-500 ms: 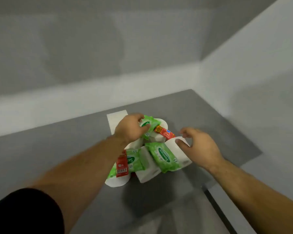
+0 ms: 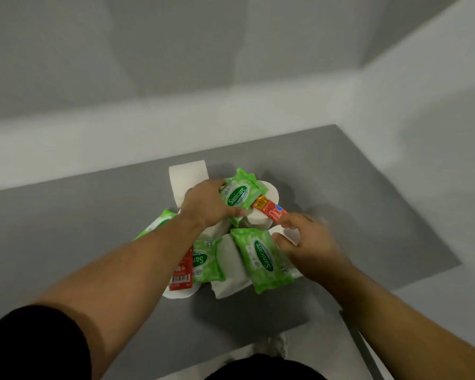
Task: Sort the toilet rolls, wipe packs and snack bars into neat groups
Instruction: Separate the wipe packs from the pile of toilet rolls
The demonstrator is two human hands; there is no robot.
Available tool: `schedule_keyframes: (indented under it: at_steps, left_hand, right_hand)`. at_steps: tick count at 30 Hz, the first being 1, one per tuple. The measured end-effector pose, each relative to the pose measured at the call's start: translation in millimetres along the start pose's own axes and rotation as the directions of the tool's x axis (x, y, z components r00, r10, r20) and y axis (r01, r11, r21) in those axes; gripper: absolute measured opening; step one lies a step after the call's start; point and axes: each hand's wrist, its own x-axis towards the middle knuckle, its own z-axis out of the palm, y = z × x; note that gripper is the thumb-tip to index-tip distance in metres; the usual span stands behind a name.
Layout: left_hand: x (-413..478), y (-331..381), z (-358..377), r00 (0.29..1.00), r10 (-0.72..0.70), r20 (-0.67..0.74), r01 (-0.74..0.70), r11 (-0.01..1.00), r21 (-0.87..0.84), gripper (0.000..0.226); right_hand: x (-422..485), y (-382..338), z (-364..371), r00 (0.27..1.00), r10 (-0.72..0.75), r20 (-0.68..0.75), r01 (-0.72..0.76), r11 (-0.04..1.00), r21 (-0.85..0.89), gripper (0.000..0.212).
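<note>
Rolls [image 2: 231,272], soft and white, lie piled on the smooth grey desk [image 2: 66,229] with shiny green packs [image 2: 263,259] and a flat red bar [image 2: 182,270]. The right hand [image 2: 307,242] pinches another red bar [image 2: 270,211]. Farther back, the left hand [image 2: 206,204] grips a top pack [image 2: 239,193].

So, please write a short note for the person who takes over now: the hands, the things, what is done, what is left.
Left hand: gripping the top wipe pack.
Right hand: fingertips at the end of a red snack bar, grip not clear.
Things: all in one mixed pile on the grey table. Two more wipe packs, a second snack bar, and toilet rolls lie among them.
Done: no group yet.
Left: separate rolls, packs and bars into three groups.
</note>
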Motion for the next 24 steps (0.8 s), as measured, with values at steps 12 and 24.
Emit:
schedule_keyframes:
  at_steps: [12,24]
  left_hand:
    - [26,47,12,0.976,-0.104,-0.19,-0.054,0.735,-0.676,0.045]
    - [86,125,51,0.992,-0.042,-0.119,-0.049,0.743,-0.668,0.054]
  right_hand:
    - [92,61,-39,0.997,0.06,-0.037,-0.04,0.914,0.405,0.023]
    - [191,126,-78,0.972,0.23,0.036,-0.146,0.481,0.864,0.036]
